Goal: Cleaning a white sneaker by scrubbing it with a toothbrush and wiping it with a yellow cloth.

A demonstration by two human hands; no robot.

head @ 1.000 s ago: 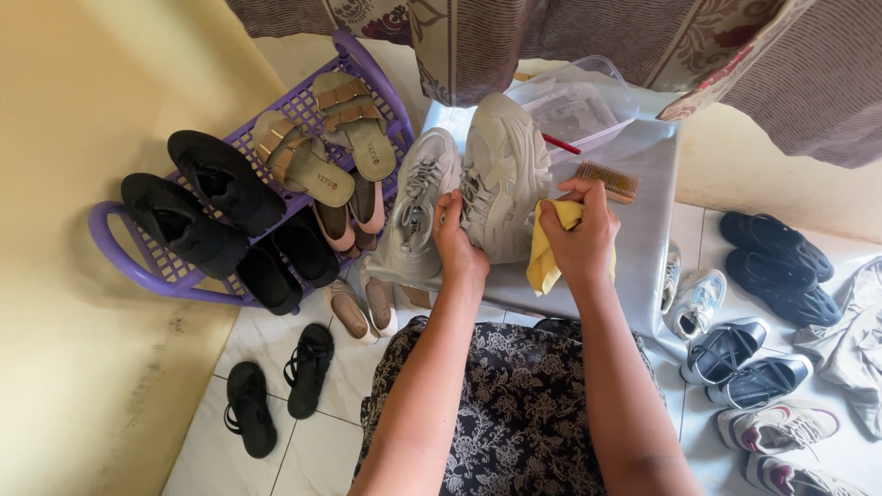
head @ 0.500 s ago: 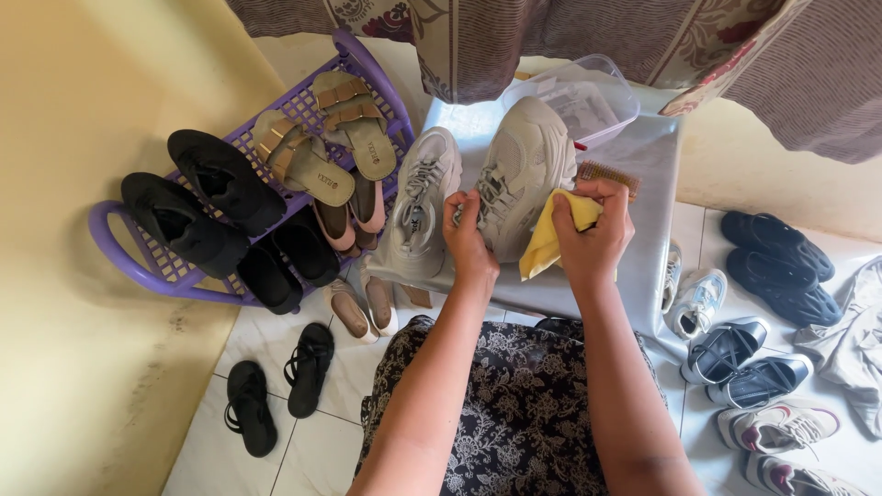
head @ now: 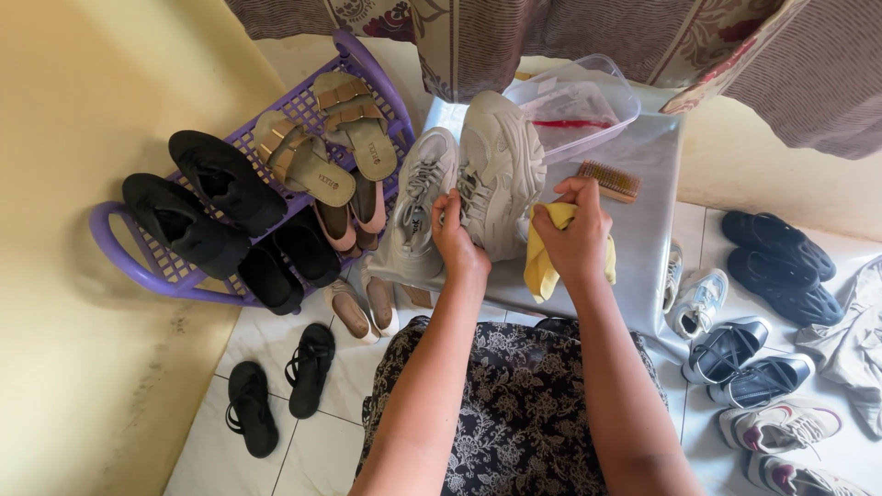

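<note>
Head view: left hand grips the beige chunky sneaker at its laced side, tilted on edge on the grey desk; right hand is closed on a yellow cloth beside it. The sneaker looks light, its sole stiff and its upper soft, best held at sole or collar. Counted: two sneakers on the desk, its mate alongside; one brush; one clear tub.

My left hand grips the side of a beige sneaker standing tilted on the grey table. My right hand presses a yellow cloth against it. Its twin sneaker lies just beside, a brush near my knuckles, a purple shoe rack further left.
</note>
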